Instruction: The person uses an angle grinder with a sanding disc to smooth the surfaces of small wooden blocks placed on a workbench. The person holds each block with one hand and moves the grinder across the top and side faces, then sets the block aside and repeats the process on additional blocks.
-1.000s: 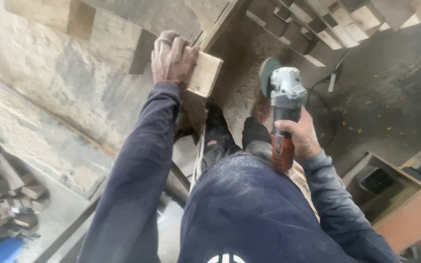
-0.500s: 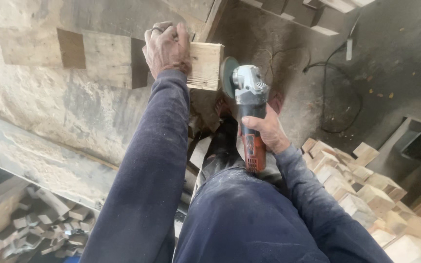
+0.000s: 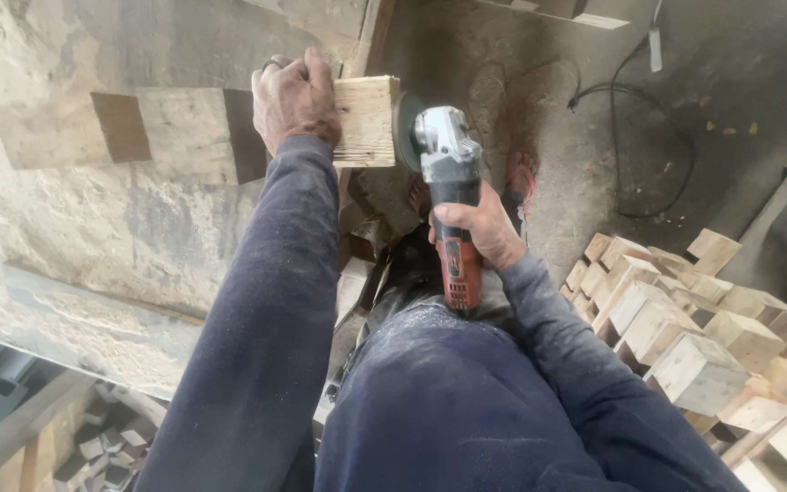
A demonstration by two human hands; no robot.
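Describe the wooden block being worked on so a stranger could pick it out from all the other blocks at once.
Start at the dusty worktable on the left and go to its near right edge. There the left hand presses a pale wooden block down, with the angle grinder in the right hand meeting its right face. Unlike the loose blocks piled on the floor at right, it is the only one held.

Grinder (image 3: 448, 196) right of held block (image 3: 366, 120); block pile (image 3: 694, 337) farther right.
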